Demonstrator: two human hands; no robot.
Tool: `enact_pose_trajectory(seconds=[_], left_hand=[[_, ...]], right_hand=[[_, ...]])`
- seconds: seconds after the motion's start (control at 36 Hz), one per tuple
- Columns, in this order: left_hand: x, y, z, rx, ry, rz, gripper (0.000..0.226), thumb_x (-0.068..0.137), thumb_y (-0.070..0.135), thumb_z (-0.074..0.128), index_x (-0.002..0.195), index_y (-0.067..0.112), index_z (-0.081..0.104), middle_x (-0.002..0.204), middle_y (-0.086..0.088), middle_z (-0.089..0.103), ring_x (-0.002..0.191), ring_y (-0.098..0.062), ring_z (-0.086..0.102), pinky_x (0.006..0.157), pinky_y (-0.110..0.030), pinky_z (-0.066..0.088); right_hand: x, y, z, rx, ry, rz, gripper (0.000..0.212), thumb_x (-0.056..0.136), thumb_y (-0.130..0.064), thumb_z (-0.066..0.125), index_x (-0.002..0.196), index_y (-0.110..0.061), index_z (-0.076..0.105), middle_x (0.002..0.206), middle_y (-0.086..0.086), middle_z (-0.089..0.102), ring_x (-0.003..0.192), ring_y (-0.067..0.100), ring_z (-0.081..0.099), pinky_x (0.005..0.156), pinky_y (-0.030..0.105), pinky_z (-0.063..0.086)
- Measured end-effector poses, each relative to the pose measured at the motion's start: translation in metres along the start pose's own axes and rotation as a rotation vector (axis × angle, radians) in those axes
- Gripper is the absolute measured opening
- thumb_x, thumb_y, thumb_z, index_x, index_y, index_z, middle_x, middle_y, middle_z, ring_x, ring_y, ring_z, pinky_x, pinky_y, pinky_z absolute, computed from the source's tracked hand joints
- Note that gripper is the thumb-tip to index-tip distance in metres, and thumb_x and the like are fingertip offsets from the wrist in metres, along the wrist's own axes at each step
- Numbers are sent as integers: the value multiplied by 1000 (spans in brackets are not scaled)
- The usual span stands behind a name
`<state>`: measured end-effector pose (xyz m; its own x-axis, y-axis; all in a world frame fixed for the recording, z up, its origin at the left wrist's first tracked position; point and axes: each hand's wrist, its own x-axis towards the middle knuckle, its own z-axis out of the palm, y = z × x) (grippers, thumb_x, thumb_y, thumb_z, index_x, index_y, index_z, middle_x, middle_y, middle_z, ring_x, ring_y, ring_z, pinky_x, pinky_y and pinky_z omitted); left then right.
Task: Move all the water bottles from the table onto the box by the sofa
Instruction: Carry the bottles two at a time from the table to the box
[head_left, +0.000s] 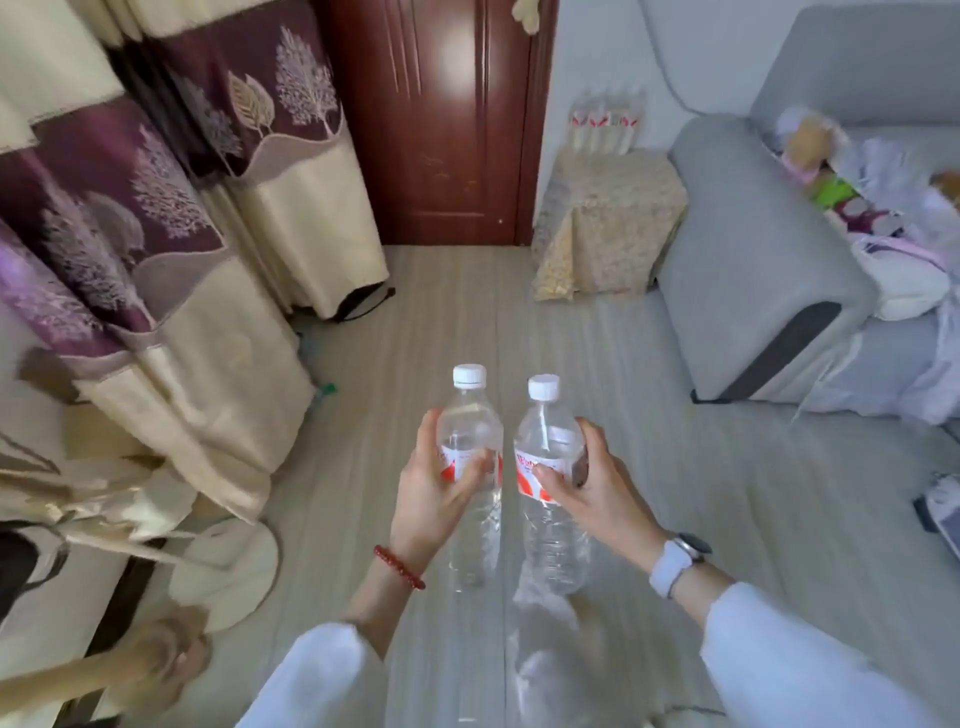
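Observation:
I carry two clear water bottles with white caps and red-and-white labels, upright over the floor. My left hand (434, 488) grips the left bottle (470, 441) around its label. My right hand (592, 488) grips the right bottle (545, 452) the same way. Ahead, against the wall beside the sofa, stands the box (608, 218) draped in a beige patterned cloth. Several more bottles (605, 127) stand in a row at its back edge, blurred. The table is not in view.
A grey sofa (748, 260) with toys and clothes on it fills the right side. Purple and cream curtains (171, 234) hang on the left, with a dark wooden door (441, 119) behind. Another person's hand (161, 660) shows at lower left. A shoe lies at the right edge.

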<state>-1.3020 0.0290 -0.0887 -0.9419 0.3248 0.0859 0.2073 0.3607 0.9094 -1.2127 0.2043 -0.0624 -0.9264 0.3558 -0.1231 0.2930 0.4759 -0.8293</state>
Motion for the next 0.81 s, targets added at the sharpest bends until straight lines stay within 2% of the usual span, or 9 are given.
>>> enact_pose_trajectory(seconds=[0.06, 0.14, 0.22, 0.31, 0.39, 0.56, 0.64, 0.69, 0.81], left_hand=[[47, -1, 22, 7, -38, 18, 59, 76, 48, 63, 126, 37, 34, 80, 20, 59, 68, 12, 57, 59, 1, 37], [121, 4, 54, 31, -65, 38, 51, 76, 49, 62, 118, 51, 33, 71, 21, 59, 61, 9, 55, 56, -2, 38], [194, 18, 83, 36, -91, 25, 50, 74, 49, 61, 110, 62, 30, 81, 31, 63, 66, 7, 59, 59, -2, 41], [263, 27, 107, 43, -104, 20, 54, 75, 46, 64, 120, 46, 33, 72, 18, 63, 62, 0, 58, 59, -11, 45], [326, 34, 127, 49, -101, 24, 57, 80, 38, 66, 127, 31, 35, 64, 15, 55, 53, 2, 51, 53, -9, 40], [442, 34, 160, 36, -107, 30, 56, 80, 38, 65, 127, 31, 35, 66, 20, 56, 53, 6, 52, 53, -6, 39], [509, 28, 178, 24, -140, 30, 61, 80, 41, 65, 130, 30, 32, 87, 16, 64, 70, 2, 61, 63, -12, 47], [558, 24, 190, 16, -152, 38, 61, 79, 42, 64, 130, 29, 33, 94, 14, 64, 75, 1, 63, 65, -9, 47], [659, 19, 217, -13, -146, -6, 62, 80, 39, 64, 131, 25, 33, 87, 8, 61, 68, -1, 56, 65, -13, 44]], right_hand=[[45, 9, -16, 20, 16, 22, 68, 76, -52, 60, 130, -26, 26, 112, 1, 63, 97, 22, 63, 84, 46, 52], [117, 20, -43, 28, 43, 57, 71, 77, -50, 61, 131, -24, 25, 111, 5, 63, 96, 24, 63, 83, 47, 52], [185, 25, -75, 17, 76, 85, 70, 78, -46, 63, 131, -22, 26, 105, 7, 64, 94, 24, 63, 83, 46, 51], [247, 27, -105, 9, 95, 96, 70, 78, -45, 63, 132, -20, 25, 104, 4, 63, 94, 24, 62, 84, 47, 51], [305, 29, -128, 28, 107, 126, 72, 78, -44, 63, 133, -19, 24, 108, 8, 61, 97, 26, 61, 85, 47, 51], [418, 37, -156, 29, 132, 140, 70, 78, -46, 63, 131, -21, 25, 108, 7, 63, 94, 24, 62, 84, 47, 52], [485, 44, -167, 36, 151, 133, 69, 77, -45, 65, 130, -22, 27, 109, 5, 62, 95, 22, 62, 84, 45, 52], [534, 45, -175, 38, 162, 120, 67, 77, -45, 65, 128, -24, 28, 107, 0, 62, 95, 19, 63, 83, 43, 53], [631, 43, -192, 38, 207, 110, 62, 77, -42, 66, 125, -25, 32, 98, 4, 65, 86, 17, 64, 79, 42, 53]])
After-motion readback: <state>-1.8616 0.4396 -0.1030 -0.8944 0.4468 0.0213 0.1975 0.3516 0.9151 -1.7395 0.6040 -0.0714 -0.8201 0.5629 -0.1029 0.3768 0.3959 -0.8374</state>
